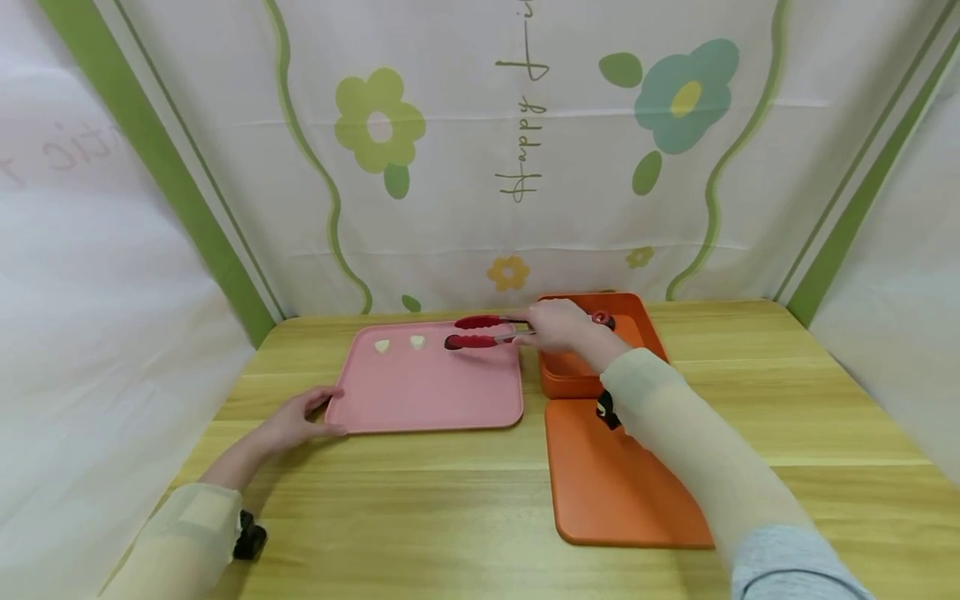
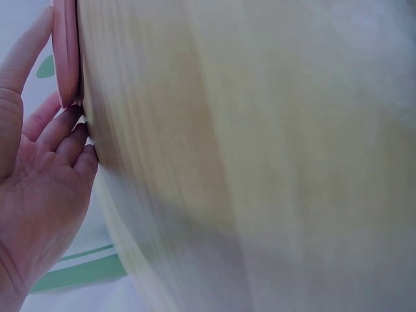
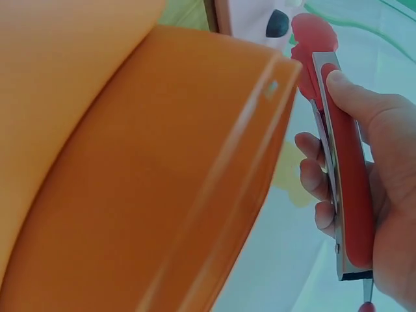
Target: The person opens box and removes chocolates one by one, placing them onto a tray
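Observation:
My right hand grips a pair of red-and-silver tongs, thumb on one arm and fingers around the other. The tongs' red tips stand apart over the far right of a pink tray. A small dark piece lies close by the nearer tip; in the right wrist view it shows against the tray. Two small whitish pieces sit further left on the tray. My left hand holds the tray's near left corner, thumb and fingers spread along its edges; the left wrist view shows the fingertips at its rim.
An orange box stands open right of the tray, partly under my right forearm. Its flat orange lid lies in front of it on the wooden table. Printed white cloth hangs behind and along both sides.

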Motion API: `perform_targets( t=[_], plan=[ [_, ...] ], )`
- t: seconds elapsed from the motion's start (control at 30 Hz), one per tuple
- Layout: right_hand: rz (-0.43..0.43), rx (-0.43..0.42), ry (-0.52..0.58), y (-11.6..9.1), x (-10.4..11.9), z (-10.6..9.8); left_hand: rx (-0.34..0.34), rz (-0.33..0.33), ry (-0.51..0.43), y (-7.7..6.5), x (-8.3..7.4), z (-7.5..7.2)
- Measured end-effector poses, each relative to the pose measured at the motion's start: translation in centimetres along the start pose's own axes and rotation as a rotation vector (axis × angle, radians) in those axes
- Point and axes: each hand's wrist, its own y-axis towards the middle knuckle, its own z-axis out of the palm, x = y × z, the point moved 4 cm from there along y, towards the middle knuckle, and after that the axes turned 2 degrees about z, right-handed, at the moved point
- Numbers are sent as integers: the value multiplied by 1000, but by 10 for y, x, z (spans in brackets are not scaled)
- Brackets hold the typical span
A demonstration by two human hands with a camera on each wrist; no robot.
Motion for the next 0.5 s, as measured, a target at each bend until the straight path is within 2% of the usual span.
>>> perform_targets(
  t=[0.5],
  plan=[
    [-75,-163,24,-43,-13,-27,-3,-8,14,-1,2,0]
  ],
)
